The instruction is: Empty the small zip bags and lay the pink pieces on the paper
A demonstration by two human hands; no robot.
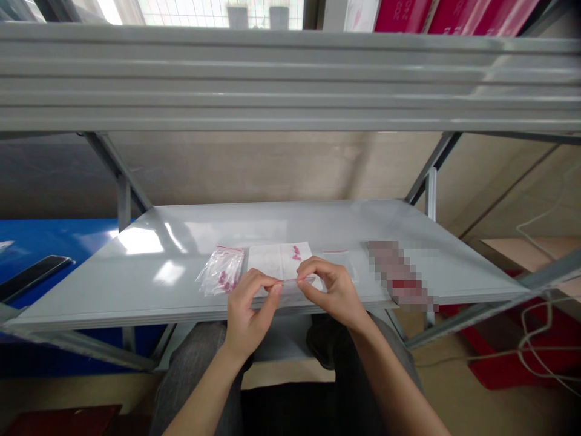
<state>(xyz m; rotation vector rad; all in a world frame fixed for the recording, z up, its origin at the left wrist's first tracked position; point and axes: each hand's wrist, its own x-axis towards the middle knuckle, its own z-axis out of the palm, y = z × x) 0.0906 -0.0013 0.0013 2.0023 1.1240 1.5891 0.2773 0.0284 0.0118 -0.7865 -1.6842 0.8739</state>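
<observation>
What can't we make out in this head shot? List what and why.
Head view:
- Whether the small clear bag between the left hand and right hand holds anything: fingers and glare.
- Exact count of red pieces in the left-side bag: tiny, under creased plastic.
- Identity of the right-side item: pixelated.
- Full phone-like slab: left edge cuts it.
- Red printed items' tops: top edge.

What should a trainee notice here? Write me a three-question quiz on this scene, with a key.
1. True or false: the left hand and right hand both pinch the same clear bag.
2. What lies on the white sheet? A) a cup; B) small red pieces; C) a pair of scissors.
3. Fill in the colour: the phone lies on a ____ surface.

Key: 1. True. 2. B. 3. Blue.
</observation>
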